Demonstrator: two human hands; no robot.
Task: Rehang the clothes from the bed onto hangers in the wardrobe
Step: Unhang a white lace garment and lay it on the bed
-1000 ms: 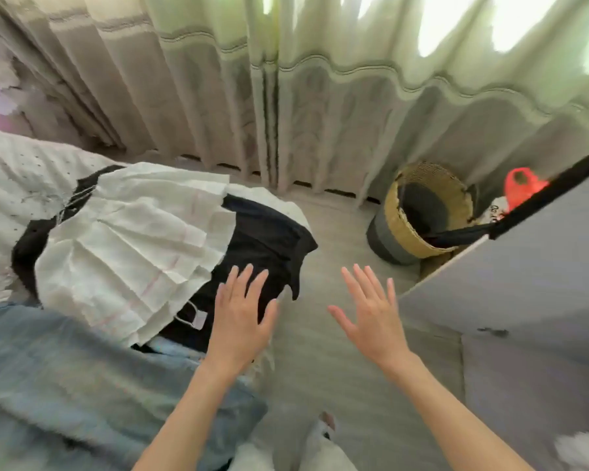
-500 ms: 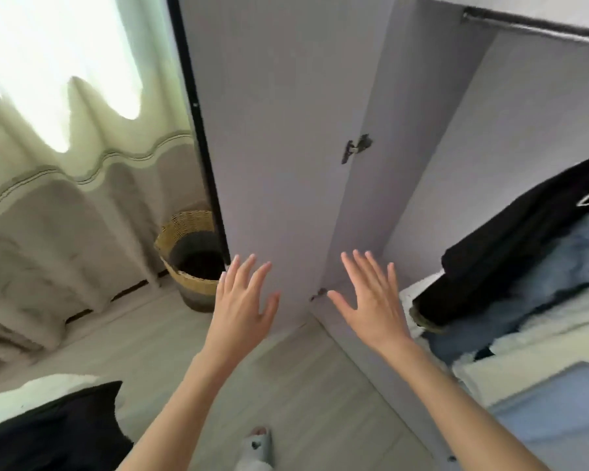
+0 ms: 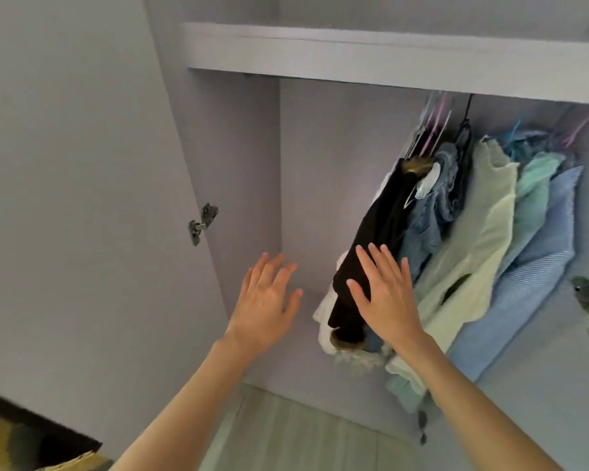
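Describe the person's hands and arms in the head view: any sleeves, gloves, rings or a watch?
Both the left hand and the right hand are bare, with bare forearms: no sleeves, gloves, rings, watch or bracelet show. Fingernails look short and unpainted.

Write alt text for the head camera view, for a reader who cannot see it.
Two bare open hands, left hand and right hand, reach into an open grey wardrobe, holding nothing. To the right hang a black garment, denim, a pale yellow top and a blue striped shirt.

Left hand (image 3: 264,300) raised, right hand (image 3: 385,294) raised, fingers straight
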